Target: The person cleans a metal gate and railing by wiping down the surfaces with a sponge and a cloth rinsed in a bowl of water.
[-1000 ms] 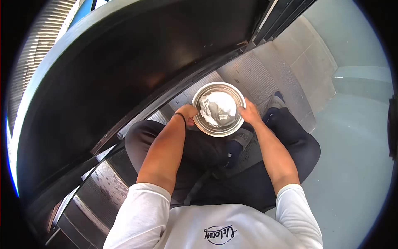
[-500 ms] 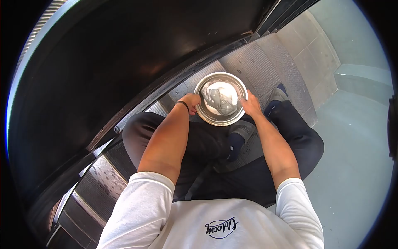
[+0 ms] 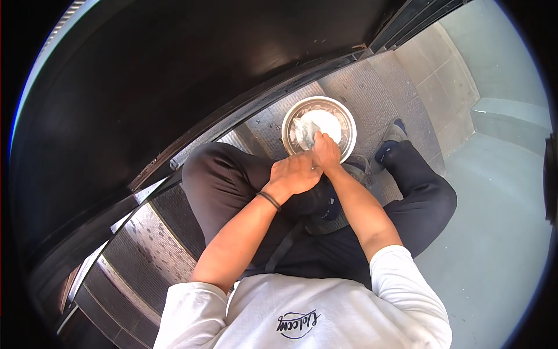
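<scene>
Sitting with knees spread in dark trousers (image 3: 424,224), and reaching forward over a round, silver-coloured metal bowl (image 3: 286,132). Dipping the right hand (image 3: 326,152) over the near rim, apparently pinching crumpled, pliable grey-white material (image 3: 306,132) between bent fingers. Lying beside and partly over that material: a bright white mass (image 3: 330,121), too glaring for judging powder from foam. Curling the left hand (image 3: 295,172) just outside the near rim, against or very near the right hand, above a black wristband (image 3: 269,200); cannot tell its exact grasp. Apparently resting the bowl on grey ribbed steps (image 3: 360,81), between a long black panel (image 3: 174,75) and the nearer grey shoe (image 3: 356,166).

Possibly risking a tipped or sliding bowl, with no firm hold showing on the rim: pulling hard on the material or pressing a wrist down on the near edge, or nudging with the shoe. Also risking white spill over the rim by lifting too quickly, or losing the material through slick fingers.

Facing the bowl's opening upward, roughly level; being circular, having no long axis. Bunching the material toward the right fingertips, without any clear long axis.
</scene>
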A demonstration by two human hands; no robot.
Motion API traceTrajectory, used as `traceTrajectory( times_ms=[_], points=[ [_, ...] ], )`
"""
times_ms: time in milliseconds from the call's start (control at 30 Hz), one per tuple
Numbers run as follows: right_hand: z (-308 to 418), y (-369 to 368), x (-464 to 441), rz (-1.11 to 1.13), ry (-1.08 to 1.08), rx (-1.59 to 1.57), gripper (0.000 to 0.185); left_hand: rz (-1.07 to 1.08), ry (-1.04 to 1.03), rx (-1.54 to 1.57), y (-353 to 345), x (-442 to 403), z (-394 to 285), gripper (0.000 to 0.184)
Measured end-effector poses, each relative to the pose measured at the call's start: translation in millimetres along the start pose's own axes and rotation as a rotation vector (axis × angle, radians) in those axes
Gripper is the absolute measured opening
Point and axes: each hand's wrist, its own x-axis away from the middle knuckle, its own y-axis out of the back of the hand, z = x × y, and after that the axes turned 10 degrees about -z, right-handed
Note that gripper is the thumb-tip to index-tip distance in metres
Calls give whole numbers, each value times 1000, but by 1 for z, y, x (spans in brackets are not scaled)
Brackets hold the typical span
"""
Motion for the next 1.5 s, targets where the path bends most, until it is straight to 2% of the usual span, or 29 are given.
traceTrajectory(
  times_ms=[67,133,167,200,267,333,367,400,433,467,500,533,567,600,633,667,733,800,867,900,933,1000,1067,1133,1167,1200,1333,1433,1500],
  points=[
    [2,9,4,-27,-28,-72,34,-21,-96,92,-4,5,8,32],
    [1,20,5,-69,-62,-137,33,-229,-226,253,-13,0,12,26],
    [-1,25,5,-61,-85,-289,31,-221,-225,425,-17,-8,12,26],
    [-2,32,4,-54,-104,-442,29,-224,-242,430,-15,-14,8,26],
    [4,40,6,-49,-161,-441,29,-291,-145,572,-11,-20,2,26],
    [7,40,3,-255,-325,-650,36,-312,-138,567,-9,-22,0,28],
    [7,41,4,-312,-328,-619,35,-351,-100,580,-10,-23,1,29],
    [7,45,3,-323,-322,-617,35,-391,-63,590,-10,-24,3,31],
    [8,48,2,-294,-350,-748,34,-383,-45,584,-9,-22,5,40],
    [9,51,1,-261,-375,-878,34,-389,-51,586,-12,-24,9,40],
    [19,68,4,-225,-397,-900,32,-439,-74,537,-20,-30,16,47],
    [29,85,7,-232,-391,-899,32,-490,-97,488,-24,-34,19,55],
    [38,100,10,-204,-343,-877,27,-495,-105,489,-24,-35,18,55],
    [41,107,12,-177,-297,-853,22,-479,-118,360,-22,-35,15,61],
    [41,95,9,-379,-101,-793,21,-464,-130,231,-21,-35,12,67],
    [37,96,10,-385,-96,-790,21,-470,-136,234,-19,-37,9,67],
    [53,135,23,-281,117,-452,21,-330,-80,219,-11,-37,5,74],
    [50,141,26,-235,133,-458,20,-388,-157,197,-12,-38,9,70],
    [42,141,26,-275,310,-319,22,-318,-276,183,-13,-46,11,57],
    [45,149,30,-265,264,-380,21,-346,-261,111,-18,-50,11,44],
    [44,147,31,-266,266,-382,21,-347,-261,109,-23,-54,14,44],
    [38,140,27,-218,113,-534,20,-398,-333,48,-31,-60,21,38],
    [36,148,21,-125,138,-513,21,-446,-329,27,-32,-58,17,33],
    [33,147,13,-140,168,-522,24,-438,-150,86,-19,-47,2,28],
    [30,149,10,-69,138,-498,25,-454,-111,109,-15,-45,-3,26],
    [28,151,7,4,110,-473,27,-448,-110,102,-15,-47,-5,26],
    [5,128,1,28,96,-399,22,-426,-73,188,-19,-50,-13,23],
    [5,121,-1,-4,-16,-528,21,-416,-60,103,-17,-49,-21,24],
    [5,116,-4,-13,-97,-613,23,-427,90,85,-15,-52,-25,20]
  ],
)
